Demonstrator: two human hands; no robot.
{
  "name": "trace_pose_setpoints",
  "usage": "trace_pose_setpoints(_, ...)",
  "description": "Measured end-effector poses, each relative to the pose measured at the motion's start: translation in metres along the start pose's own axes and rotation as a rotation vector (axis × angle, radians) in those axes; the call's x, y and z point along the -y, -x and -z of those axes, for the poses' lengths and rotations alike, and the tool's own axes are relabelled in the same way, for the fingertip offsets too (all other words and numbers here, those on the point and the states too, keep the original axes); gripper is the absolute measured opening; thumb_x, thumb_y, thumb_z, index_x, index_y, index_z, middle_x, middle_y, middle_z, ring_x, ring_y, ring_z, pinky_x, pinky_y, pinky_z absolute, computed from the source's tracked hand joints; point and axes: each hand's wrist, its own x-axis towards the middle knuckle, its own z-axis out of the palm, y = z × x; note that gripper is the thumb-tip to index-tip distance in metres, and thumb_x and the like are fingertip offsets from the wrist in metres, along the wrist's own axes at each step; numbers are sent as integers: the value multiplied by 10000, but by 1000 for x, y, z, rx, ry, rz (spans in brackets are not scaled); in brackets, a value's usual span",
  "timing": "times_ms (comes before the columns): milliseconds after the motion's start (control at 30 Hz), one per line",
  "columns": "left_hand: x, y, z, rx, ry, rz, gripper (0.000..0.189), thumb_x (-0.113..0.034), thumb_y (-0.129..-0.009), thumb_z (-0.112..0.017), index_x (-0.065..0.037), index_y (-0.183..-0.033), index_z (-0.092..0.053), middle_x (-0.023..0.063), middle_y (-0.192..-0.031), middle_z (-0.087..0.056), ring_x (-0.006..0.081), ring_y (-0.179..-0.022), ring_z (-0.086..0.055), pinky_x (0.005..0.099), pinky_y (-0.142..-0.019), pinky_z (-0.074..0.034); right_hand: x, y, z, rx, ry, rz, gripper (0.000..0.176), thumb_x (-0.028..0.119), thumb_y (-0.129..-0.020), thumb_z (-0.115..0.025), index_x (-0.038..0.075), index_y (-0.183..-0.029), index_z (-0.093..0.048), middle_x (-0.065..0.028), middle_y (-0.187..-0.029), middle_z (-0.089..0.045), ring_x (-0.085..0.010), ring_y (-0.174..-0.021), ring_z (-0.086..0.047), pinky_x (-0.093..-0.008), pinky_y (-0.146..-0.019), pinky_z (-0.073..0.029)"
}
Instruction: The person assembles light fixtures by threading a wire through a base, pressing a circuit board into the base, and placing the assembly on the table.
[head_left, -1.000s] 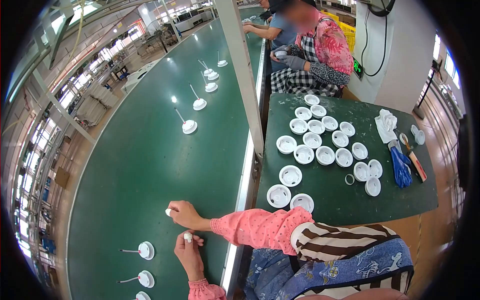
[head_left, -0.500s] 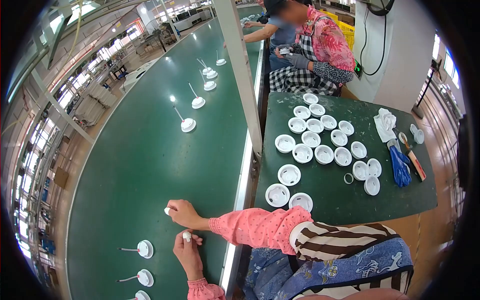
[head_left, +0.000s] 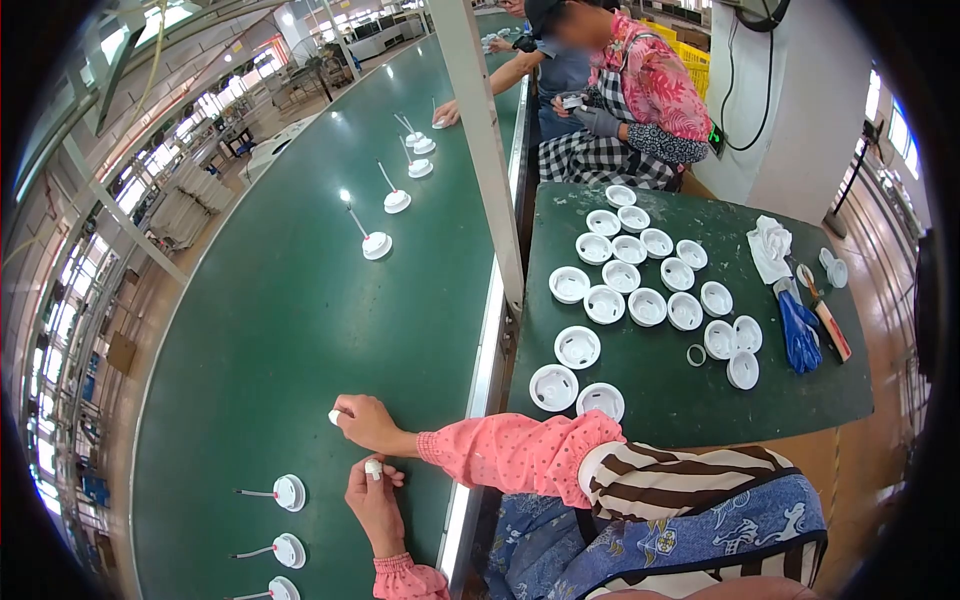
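My right hand [head_left: 367, 424] rests on the green belt [head_left: 300, 350] with its fingers curled in. A white cover or wrap [head_left: 335, 417] shows at one of its fingertips. Just below it lies my left hand [head_left: 377, 508], fingers loosely curled, with a white wrap [head_left: 373, 469] on one digit. No part shows in either hand. To the left of my left hand, round white parts with wires, including one white wired part [head_left: 290, 492] and another [head_left: 289, 551], sit on the belt. Farther up the belt stand several more, the nearest being a white part [head_left: 376, 246] with its wire raised.
On the green side table [head_left: 690, 410] are several white round cups [head_left: 647, 307], a white ring [head_left: 696, 354], a blue glove [head_left: 800, 335], a brush-like tool [head_left: 832, 330] and a crumpled white cloth [head_left: 770, 250]. A metal post [head_left: 480, 150] rises at the belt's edge. Co-workers sit beyond it.
A co-worker's hand has reached onto the far white part on the belt. The wired parts sit very slightly farther up the view. My hands have hardly moved.
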Motion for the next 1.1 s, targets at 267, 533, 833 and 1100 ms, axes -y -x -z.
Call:
trace_pose_setpoints(267,-5,2,-5,-4,-4,10,198,-122,-1021,-563,56,-1090,-612,70,-840,-642,136,-698,-596,259,-658,-496,5,1,3,1,-27,-58,171,171,-880,-598,13,-875,-662,-176,-705,-654,-374,-677,-640,-478,-655,-486)
trace_pose_setpoints(533,-5,2,-5,4,-7,3,203,-122,-1024,-558,63,-1092,-611,74,-840,-640,138,-706,-595,258,-664,-496,7,1,4,-11,-15,-58,160,158,-872,-593,12,-873,-658,-183,-721,-660,-385,-693,-645,-481,-667,-490)
trace_pose_setpoints(833,-5,3,-5,10,-19,4,198,-114,-1026,-551,62,-1092,-613,72,-836,-641,138,-705,-596,260,-669,-495,7,1,4,-23,-17,-63,165,166,-877,-600,13,-873,-660,-179,-720,-663,-381,-698,-651,-474,-669,-496)
trace_pose_setpoints(1100,-5,4,-6,10,-37,6,198,-120,-1027,-555,55,-1097,-616,67,-837,-642,133,-707,-600,252,-659,-494,0,-1,2,-46,23,-10,204,196,-930,-607,2,-877,-639,-95,-627,-633,-204,-551,-616,-377,-576,-476)
